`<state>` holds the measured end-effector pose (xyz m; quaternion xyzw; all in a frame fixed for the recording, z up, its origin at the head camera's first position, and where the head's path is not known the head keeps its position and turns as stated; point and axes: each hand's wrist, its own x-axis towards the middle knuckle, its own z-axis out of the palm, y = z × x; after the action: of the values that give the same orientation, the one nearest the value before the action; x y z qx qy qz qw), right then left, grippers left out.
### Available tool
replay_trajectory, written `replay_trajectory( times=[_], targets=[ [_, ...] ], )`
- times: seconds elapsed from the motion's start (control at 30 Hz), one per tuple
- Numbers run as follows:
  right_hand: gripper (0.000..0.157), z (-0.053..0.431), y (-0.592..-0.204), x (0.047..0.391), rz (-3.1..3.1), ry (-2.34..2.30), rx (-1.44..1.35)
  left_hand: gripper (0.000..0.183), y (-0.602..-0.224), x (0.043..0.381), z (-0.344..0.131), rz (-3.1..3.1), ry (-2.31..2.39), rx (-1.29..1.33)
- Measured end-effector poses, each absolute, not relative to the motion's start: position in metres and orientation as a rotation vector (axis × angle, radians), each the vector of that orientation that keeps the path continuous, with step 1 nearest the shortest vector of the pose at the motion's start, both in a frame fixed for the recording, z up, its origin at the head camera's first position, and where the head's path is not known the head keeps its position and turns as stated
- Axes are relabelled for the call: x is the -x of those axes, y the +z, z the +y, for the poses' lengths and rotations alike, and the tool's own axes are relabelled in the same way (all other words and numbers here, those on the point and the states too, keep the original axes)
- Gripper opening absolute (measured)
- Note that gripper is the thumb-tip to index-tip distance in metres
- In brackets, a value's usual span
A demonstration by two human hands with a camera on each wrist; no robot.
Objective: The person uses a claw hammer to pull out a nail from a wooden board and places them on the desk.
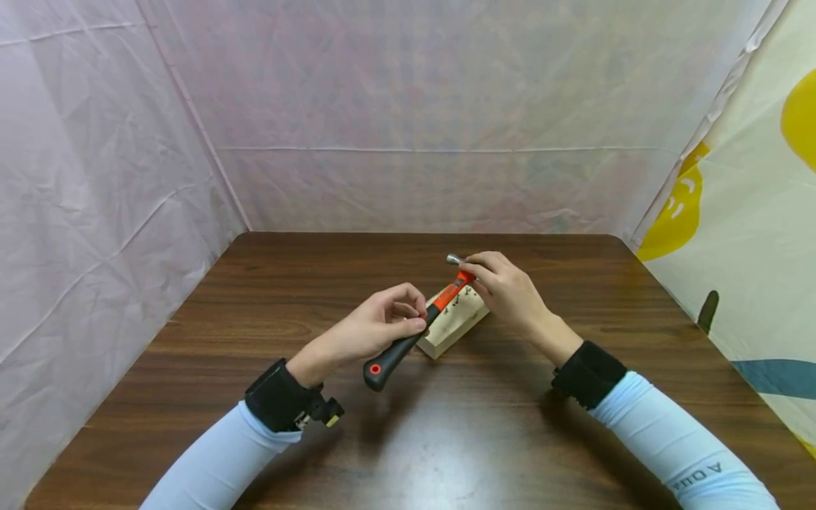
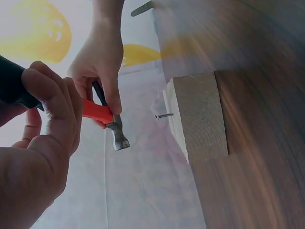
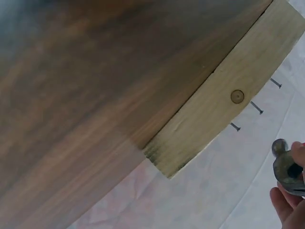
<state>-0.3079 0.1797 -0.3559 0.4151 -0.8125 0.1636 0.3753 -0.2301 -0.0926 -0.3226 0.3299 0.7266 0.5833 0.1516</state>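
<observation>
A claw hammer [image 1: 451, 290] with a black and orange handle is held slantwise in the air, its head away from the person. My left hand [image 1: 376, 322] pinches the handle around its middle between thumb and fingers. At the other end my right hand [image 1: 508, 289] grips the metal head, and in the right wrist view its fingertips lie on the hammer head [image 3: 287, 167]. Below the hammer, apart from it, a pale wooden block [image 1: 449, 333] lies on the table. Several nails [image 3: 257, 108] stick up from the block's top, partly hidden by the hammer in the head view.
The block rests on a dark brown wooden table [image 1: 255, 368]. A whitish cloth [image 1: 408, 106] hangs behind the far edge and along the left. On the right hangs a cloth with yellow printed shapes [image 1: 674, 212].
</observation>
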Motion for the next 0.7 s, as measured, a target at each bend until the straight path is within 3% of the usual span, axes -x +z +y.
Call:
replay_trajectory(
  times=[0.27,0.7],
  targets=[
    [0.038,0.181,-0.361,0.307,-2.088,0.451,-1.096,0.024,-0.318,0.23,-0.093,1.992,1.646,-0.874],
    [0.031,0.179,-0.359,0.306,-2.113,0.446,-1.121,0.024,-0.309,0.231,-0.101,2.04,1.643,-0.873]
  ],
)
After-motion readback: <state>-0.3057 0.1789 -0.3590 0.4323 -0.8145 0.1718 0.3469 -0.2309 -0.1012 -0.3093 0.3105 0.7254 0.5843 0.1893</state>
